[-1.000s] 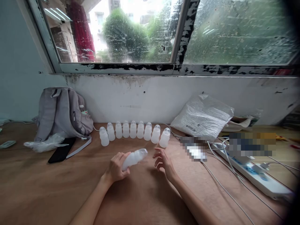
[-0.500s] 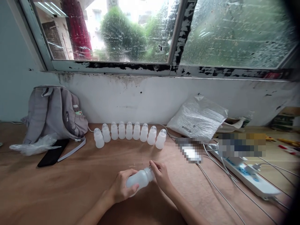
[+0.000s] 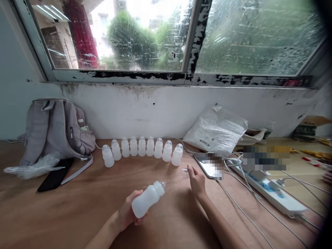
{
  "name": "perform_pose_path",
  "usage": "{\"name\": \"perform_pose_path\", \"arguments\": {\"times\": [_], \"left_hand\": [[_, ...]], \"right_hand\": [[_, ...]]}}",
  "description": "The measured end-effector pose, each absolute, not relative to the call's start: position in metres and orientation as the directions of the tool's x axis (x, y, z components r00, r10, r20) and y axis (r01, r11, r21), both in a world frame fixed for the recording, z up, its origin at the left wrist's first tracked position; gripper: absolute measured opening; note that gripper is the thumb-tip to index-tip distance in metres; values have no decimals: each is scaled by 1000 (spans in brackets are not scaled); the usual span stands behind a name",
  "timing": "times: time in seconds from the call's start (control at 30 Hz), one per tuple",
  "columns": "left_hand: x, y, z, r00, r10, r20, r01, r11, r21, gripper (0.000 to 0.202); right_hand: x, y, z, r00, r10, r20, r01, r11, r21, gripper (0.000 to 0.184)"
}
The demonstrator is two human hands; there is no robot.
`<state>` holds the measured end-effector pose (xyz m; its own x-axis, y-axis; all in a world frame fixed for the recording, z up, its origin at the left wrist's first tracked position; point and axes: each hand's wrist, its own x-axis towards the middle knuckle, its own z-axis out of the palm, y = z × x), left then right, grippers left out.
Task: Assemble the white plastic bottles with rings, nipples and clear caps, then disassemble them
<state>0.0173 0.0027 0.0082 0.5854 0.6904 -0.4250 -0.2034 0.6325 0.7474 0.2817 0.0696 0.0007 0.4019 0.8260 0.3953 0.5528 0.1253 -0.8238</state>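
My left hand (image 3: 127,215) is closed round the base of a translucent white plastic bottle (image 3: 147,200), which tilts with its neck up and to the right above the wooden table (image 3: 77,204). My right hand (image 3: 196,180) is off to the right of the bottle, low over the table, with its fingertips pinched on a small clear cap (image 3: 184,171). The bottle's neck looks uncapped. Behind both hands, a curved row of several matching white bottles (image 3: 141,149) with clear caps stands upright near the wall.
A grey backpack (image 3: 55,129), a crumpled clear bag (image 3: 32,168) and a black phone (image 3: 55,175) lie at the left. At the right are a white plastic package (image 3: 217,130), a phone (image 3: 207,165), a power strip (image 3: 271,193) with cables, and another person's fingers (image 3: 328,177).
My right hand went to the bottle's cap, then drew away to the right with a clear cap. My left hand lowered the bottle toward me.
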Motion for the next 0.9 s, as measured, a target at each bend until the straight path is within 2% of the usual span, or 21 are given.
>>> {"name": "perform_pose_path", "arguments": {"times": [0.07, 0.17, 0.27, 0.37, 0.43, 0.5, 0.6, 0.7, 0.77, 0.83, 0.9], "left_hand": [[18, 3, 4, 517, 766, -382, -307, 582, 753, 50], [20, 5, -1, 488, 806, -334, -392, 544, 742, 43], [20, 5, 1, 462, 845, -269, -386, 465, 797, 37], [20, 2, 8, 331, 929, -167, -310, 274, 910, 37], [21, 1, 12, 231, 968, -97, -195, 144, 970, 35], [21, 0, 14, 171, 985, -19, -67, 31, 997, 34], [22, -1, 11, 143, 984, 107, 135, -127, 983, 33], [23, -4, 5, 150, 956, 251, 368, -289, 884, 32], [23, -6, 0, 210, 909, 359, 488, -416, 767, 35], [25, -9, -4, 288, 852, 437, 555, -521, 649, 44], [29, -12, -6, 311, 831, 461, 585, -550, 596, 51]], "right_hand": [[294, 74, 0, 363, 825, 433, 747, 20, -664, 38], [297, 78, -7, 283, 846, 452, 882, -45, -468, 32], [293, 82, -16, 181, 882, 435, 922, 1, -387, 31], [288, 82, -16, 142, 857, 495, 926, 62, -373, 33], [282, 77, -10, 143, 803, 579, 898, 141, -417, 35], [268, 67, -2, 141, 799, 584, 807, 249, -535, 33], [238, 46, 7, 14, 932, 362, 503, 306, -808, 28], [208, 26, 10, -193, 977, 86, 180, 122, -976, 29], [196, 16, 11, -272, 961, -40, 35, -32, -999, 30], [190, 11, 11, -250, 963, -97, -38, -110, -993, 30], [189, 8, 11, -158, 984, -82, -57, -92, -994, 32]]}}
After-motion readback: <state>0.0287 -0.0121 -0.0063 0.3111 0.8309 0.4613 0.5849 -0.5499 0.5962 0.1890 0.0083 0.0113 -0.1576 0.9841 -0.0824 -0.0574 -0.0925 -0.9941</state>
